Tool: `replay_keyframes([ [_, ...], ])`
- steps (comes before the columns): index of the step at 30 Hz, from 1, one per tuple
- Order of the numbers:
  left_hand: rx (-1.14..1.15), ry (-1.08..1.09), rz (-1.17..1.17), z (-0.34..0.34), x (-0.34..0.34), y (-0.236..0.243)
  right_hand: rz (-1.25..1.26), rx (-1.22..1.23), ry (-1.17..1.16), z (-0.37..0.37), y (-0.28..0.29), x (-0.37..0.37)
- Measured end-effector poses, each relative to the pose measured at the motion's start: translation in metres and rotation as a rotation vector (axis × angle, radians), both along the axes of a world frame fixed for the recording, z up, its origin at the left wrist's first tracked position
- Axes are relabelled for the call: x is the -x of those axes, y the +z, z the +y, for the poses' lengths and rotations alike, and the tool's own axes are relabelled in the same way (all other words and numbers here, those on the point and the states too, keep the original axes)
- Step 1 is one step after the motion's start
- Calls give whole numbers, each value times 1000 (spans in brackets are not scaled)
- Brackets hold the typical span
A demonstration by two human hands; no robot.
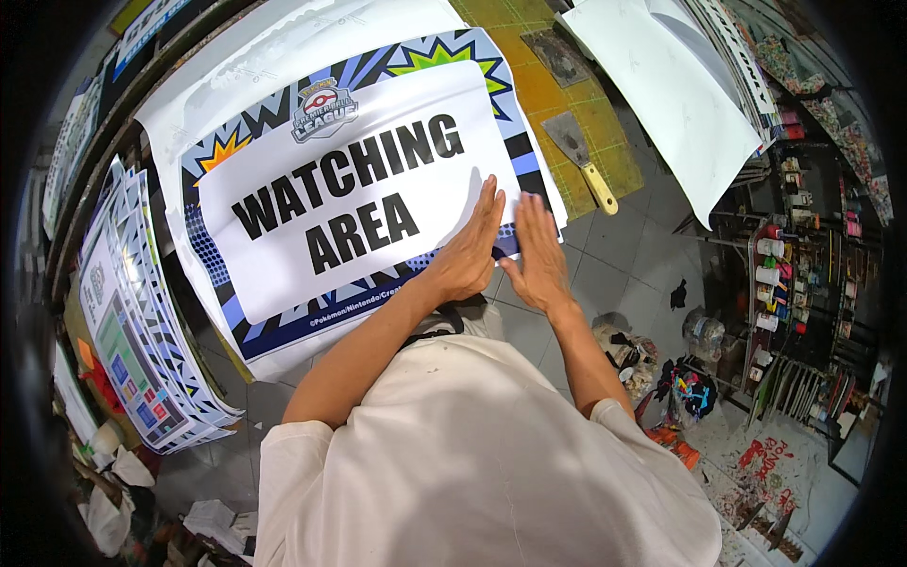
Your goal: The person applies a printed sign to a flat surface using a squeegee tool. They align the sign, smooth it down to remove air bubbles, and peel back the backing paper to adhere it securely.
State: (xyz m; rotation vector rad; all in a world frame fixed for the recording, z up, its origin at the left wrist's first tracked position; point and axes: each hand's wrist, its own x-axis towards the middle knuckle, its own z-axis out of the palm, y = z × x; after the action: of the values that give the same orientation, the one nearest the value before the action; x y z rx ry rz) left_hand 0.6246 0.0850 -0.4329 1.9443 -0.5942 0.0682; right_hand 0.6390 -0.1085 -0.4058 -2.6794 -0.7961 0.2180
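A printed sign [359,184] lies on a worktable: a white central panel with large black lettering inside a blue border with green and orange starbursts. My left hand [468,246] rests at the right part of the white panel, fingers stretched out and turned on edge. My right hand [539,250] lies beside it at the sign's right edge, fingers extended, apparently touching the printed border. Neither hand holds anything visible. A putty knife [595,184] with a pale handle lies just beyond my right hand on a yellow mat [619,151].
A blank white sheet [661,85] hangs over the table's upper right. Stacked printed sheets [142,350] lie at left, and a dark metal plate [557,57] sits on the mat. A rack of small containers [770,283] and bundled scraps [685,387] are at right, on or near the tiled floor.
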Motion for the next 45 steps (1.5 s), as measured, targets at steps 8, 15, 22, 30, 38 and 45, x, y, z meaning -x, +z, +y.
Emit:
replay_keyframes([
  [8,63,6,109,2,-2,12,-179,32,-69,-30,12,4],
  [15,228,389,50,35,3,16,-151,-232,204,106,10,-33],
  [22,-567,433,16,107,57,15,-173,-126,208,154,-6,-22],
  [30,-655,338,-21,96,58,9,-224,-142,137,137,-20,-30],
  [38,-842,460,91,188,99,16,-177,-112,104,140,-14,-27],
  [45,-989,658,228,275,160,23,-180,-106,107,140,-14,-25],
])
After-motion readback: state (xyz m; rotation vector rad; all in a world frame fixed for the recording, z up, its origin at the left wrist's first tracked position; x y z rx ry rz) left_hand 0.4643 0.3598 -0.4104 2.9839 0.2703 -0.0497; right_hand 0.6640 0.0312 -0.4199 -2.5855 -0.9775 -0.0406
